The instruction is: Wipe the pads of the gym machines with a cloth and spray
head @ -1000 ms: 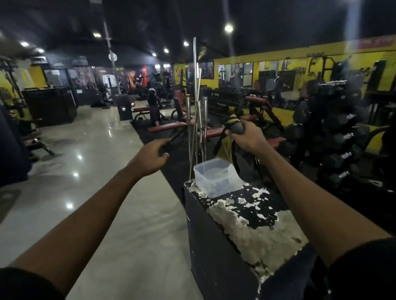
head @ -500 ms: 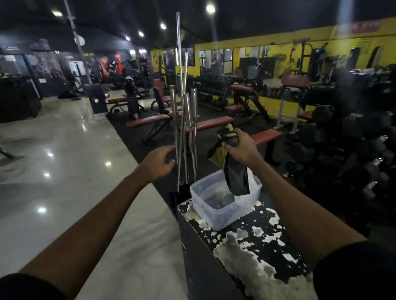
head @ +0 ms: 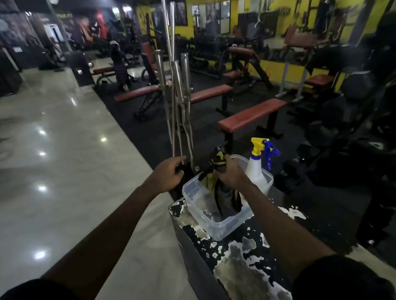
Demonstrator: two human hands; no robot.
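In the head view, the cloth (head: 226,198) is held at its top by the right grip (head: 231,172), closed round it, and hangs into the clear tub (head: 222,225) on the peeling worktop (head: 244,252). The spray bottle (head: 257,169) stands at the tub's far corner. Whether the left grip (head: 167,174), curled beside the leaning steel bars (head: 181,107), holds anything cannot be told. The tub sits near the worktop's corner, so it could be tipped off by a sideways pull, and the bottle or bars could be knocked.
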